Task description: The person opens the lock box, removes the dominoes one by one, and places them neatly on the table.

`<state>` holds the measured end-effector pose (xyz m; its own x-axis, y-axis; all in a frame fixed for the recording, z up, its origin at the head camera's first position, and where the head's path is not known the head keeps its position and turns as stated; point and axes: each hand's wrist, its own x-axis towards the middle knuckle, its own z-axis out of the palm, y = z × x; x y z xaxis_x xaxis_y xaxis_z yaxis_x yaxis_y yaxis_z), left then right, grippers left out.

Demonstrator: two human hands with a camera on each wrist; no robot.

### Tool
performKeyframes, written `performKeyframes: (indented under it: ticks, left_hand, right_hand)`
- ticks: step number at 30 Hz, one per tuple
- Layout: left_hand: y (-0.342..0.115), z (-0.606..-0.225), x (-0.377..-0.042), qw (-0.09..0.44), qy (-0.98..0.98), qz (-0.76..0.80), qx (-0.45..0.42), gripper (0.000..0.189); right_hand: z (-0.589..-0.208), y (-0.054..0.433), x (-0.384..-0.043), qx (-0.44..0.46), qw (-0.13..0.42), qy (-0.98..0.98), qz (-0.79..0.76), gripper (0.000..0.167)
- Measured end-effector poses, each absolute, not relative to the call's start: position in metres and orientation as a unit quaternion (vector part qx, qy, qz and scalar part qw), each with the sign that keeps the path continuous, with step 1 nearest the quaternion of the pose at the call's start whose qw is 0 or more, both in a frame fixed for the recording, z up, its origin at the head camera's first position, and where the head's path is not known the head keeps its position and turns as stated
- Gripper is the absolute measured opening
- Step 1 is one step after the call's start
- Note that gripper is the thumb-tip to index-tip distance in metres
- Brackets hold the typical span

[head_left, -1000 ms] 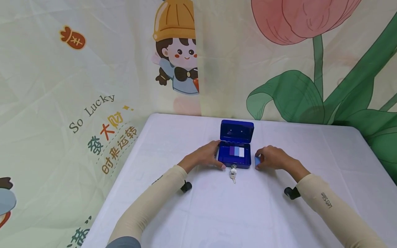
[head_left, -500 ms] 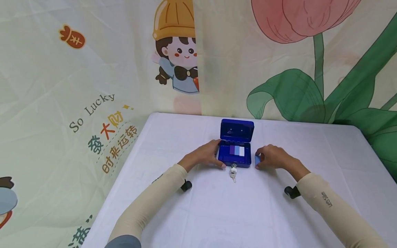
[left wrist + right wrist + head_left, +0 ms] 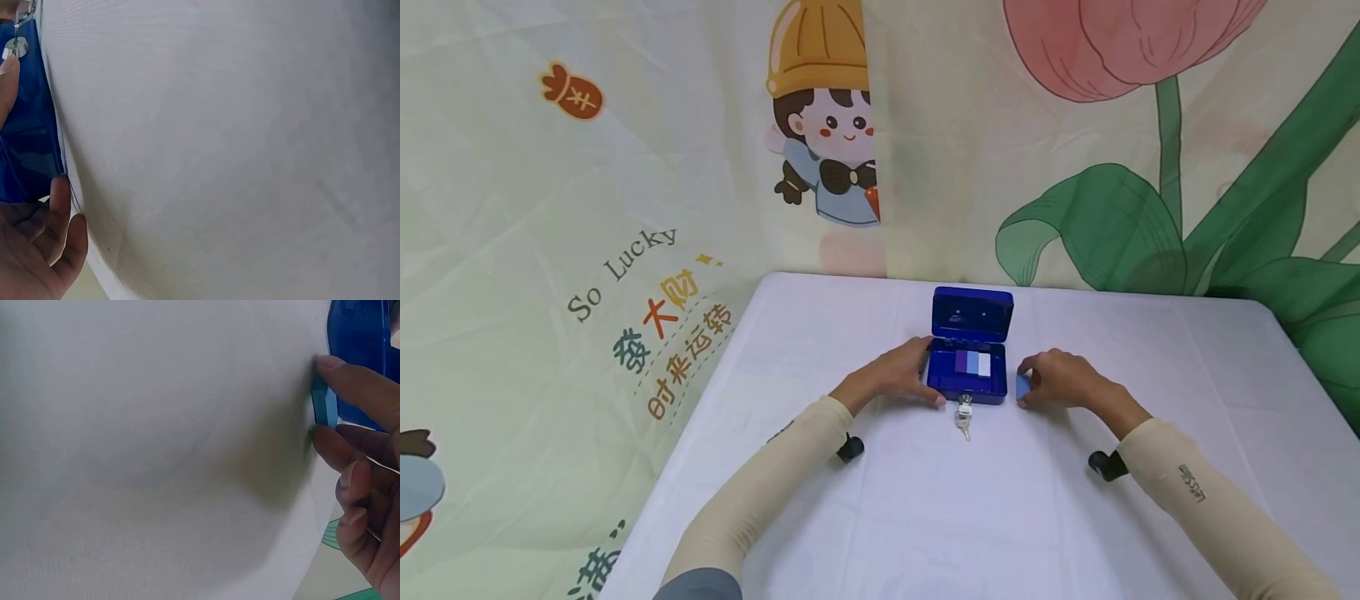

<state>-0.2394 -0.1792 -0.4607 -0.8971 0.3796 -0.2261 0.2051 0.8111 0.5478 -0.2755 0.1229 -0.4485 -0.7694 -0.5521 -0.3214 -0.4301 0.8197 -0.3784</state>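
While the left hand [image 3: 901, 372] is steadying the box [image 3: 934, 388], the right hand [image 3: 1063, 381] is pinching the block [image 3: 325, 405] just beside the box's right wall, with a narrow strip of table [image 3: 925, 517] showing between them. The block is pointing front to back: its long axis is running roughly along that wall, one end facing the person and the other facing the printed cloth [image 3: 955, 150]. Whether its underside is touching the table, I cannot tell.

The right hand's grip is closing on the block lengthwise, the thumb pressing the near end and a fingertip pressing the far end. The block is sitting right at those tips, spanning from one to the other, outside the palm; its middle is showing bare between them in the right wrist view. The other fingers are curling loosely beside it.

The left hand's grip is clamping the box by its left side, the thumb resting on the front near the lock [image 3: 15, 47] and the fingers reaching along the left wall. How firmly it is pressing, I cannot tell.

The box is standing with its lid [image 3: 972, 315] raised at the back. Inside, three strips [image 3: 973, 364], purple, light blue and white, are lying side by side, also pointing front to back. Keys [image 3: 963, 425] are hanging from the front, their tips pointing toward the person.
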Motion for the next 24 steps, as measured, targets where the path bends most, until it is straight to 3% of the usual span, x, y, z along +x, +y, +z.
performKeyframes:
  ticks: [24]
  left_hand:
    - [-0.181,-0.465,-0.242,0.156,0.938,0.264,0.162,0.121]
  right_hand:
    - [-0.413,0.096,-0.268,-0.296,0.165,0.930,-0.141,0.055]
